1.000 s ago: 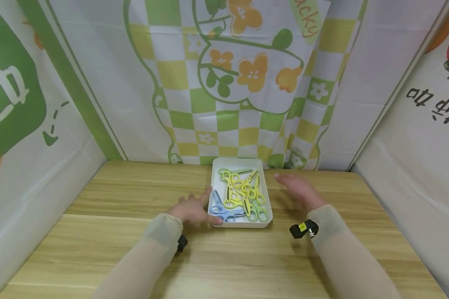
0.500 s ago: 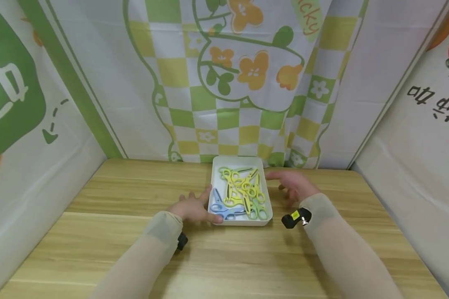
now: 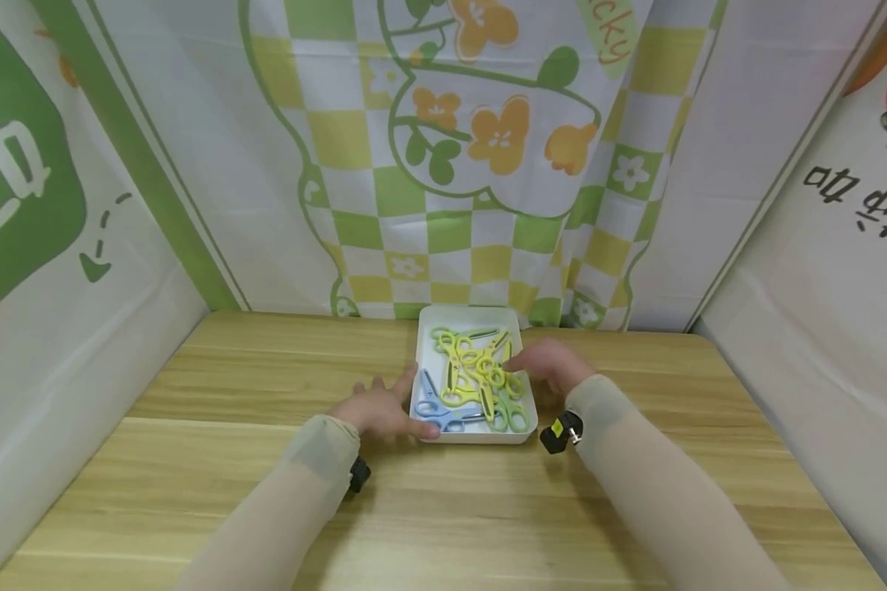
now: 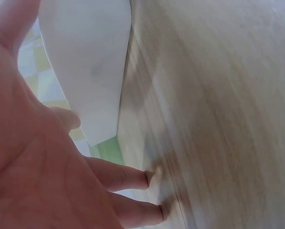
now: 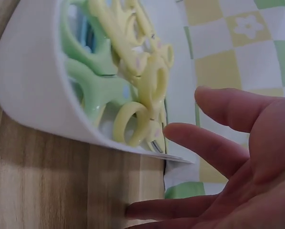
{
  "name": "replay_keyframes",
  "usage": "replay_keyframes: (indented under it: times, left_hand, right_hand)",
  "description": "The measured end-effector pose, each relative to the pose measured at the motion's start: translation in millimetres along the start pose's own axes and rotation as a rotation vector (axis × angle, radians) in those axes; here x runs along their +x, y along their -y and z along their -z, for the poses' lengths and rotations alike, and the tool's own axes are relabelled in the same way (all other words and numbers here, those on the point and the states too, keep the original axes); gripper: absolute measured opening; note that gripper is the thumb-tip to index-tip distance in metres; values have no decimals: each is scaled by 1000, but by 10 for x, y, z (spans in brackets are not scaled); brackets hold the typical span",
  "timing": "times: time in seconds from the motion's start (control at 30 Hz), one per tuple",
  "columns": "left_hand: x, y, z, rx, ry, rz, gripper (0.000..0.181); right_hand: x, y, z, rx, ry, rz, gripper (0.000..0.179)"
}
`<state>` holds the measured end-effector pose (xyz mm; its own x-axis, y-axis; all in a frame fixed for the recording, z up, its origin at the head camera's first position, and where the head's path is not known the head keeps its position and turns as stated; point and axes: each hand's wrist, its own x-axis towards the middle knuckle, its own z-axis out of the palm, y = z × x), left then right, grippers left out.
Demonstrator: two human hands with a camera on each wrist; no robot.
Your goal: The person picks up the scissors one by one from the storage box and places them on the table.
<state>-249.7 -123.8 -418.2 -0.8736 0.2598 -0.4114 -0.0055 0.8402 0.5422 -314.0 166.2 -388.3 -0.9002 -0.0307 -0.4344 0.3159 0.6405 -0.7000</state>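
A white tray (image 3: 488, 438) on the table holds several pairs of scissors. Yellow scissors (image 3: 485, 402) lie heaped in the middle, with light green scissors (image 3: 518, 419) at the front right and blue scissors (image 3: 429, 408) at the front left. My left hand (image 3: 377, 414) rests against the tray's left side, thumb on the front left rim and fingers spread. Two of its fingertips touch the table in the left wrist view. Over the right rim reaches my right hand (image 3: 554, 364), thumb and index finger apart, close to yellow scissors (image 5: 154, 86). It holds nothing.
The wooden table (image 3: 251, 476) ends at a back wall hung with a checked, flowered cloth (image 3: 451, 222), right behind the tray. Printed side walls (image 3: 806, 328) border the table on both sides.
My right hand has moved left, from beside the tray to over its right rim, near the yellow scissors. The left hand and the tray stay in place.
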Motion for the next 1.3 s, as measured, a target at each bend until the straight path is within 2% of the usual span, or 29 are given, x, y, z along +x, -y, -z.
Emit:
replay_keyframes:
  times: [0.17, 0.27, 0.33, 0.43, 0.57, 0.63, 0.8, 0.93, 1.17, 1.3]
  left_hand:
    - [-57, -9, 20, 1, 1, -5, 124]
    - [-62, -10, 20, 5, 4, -6, 124]
    - [-64, -5, 16, 6, 4, -10, 124]
    - [-64, 1, 11, 11, 3, -9, 123]
    - [-46, 8, 6, 16, 1, -8, 123]
    - [-35, 11, 3, 16, 1, -13, 123]
    - [-38, 4, 3, 16, -1, -23, 123]
    - [-34, 6, -5, 17, -4, -27, 123]
    - [-29, -7, -2, 27, -2, -34, 124]
    - [-30, -14, 3, 20, 6, -22, 123]
  right_hand:
    - [45, 17, -81, -231, -16, 84, 44]
    - [52, 41, -103, -414, -20, 150, 33]
    - [56, 52, -112, -498, -23, 164, 26]
    - [69, 64, -127, -637, -21, 177, 19]
    - [77, 62, -150, -784, -27, 193, 21]
    - [74, 56, -163, -790, -37, 182, 18]
    - [41, 62, -187, -726, -65, 129, 10]
    - [29, 62, -200, -759, -79, 130, 10]
    - [34, 59, -221, -794, -91, 126, 26]
    - [32, 63, -220, -765, -89, 108, 28]
